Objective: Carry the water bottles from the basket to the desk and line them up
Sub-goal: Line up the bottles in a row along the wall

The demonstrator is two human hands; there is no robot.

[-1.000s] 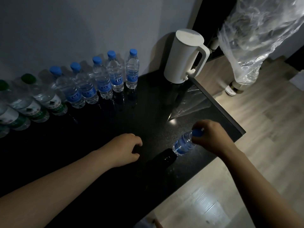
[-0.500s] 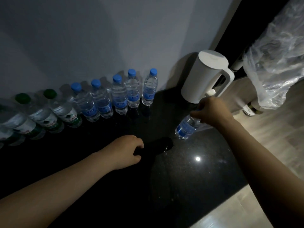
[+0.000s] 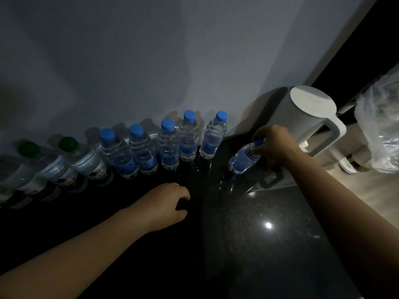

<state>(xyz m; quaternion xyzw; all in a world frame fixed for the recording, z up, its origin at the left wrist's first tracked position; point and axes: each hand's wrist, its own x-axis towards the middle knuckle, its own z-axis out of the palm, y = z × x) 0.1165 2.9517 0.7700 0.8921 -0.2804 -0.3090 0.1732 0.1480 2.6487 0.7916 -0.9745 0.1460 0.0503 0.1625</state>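
Right grip: the right hand (image 3: pixel 274 145) is wrapped over the cap end of a blue-capped bottle (image 3: pixel 244 159), fingers closed round its neck.
Held bottle: tilted, cap toward 1 o'clock, base toward 7 o'clock; its base is at or just above the tabletop (image 3: pixel 259 244) (contact cannot be told in the dim light).
Left grip: the left hand (image 3: pixel 167 205) lies knuckles-up at 6 o'clock of the row, fingers curled loosely under and holding nothing; whether it touches the surface cannot be told.
Nearest neighbour: at 9 o'clock of the held bottle stands the last upright bottle (image 3: pixel 212 135) of the row, a clear gap between them.
Row: five blue-capped bottles stand against the wall (image 3: pixel 151 61), running on toward 9 o'clock, the furthest (image 3: pixel 118 154) next to the green-capped bottles (image 3: pixel 86 162), which go on to the frame's left edge.
Kettle: a white kettle (image 3: pixel 311 119) stands at 2 o'clock of the right hand, just behind it, handle facing 4 o'clock.
Bag: a clear plastic bag (image 3: pixel 380 130) hangs at 3 o'clock, past the tabletop's edge.
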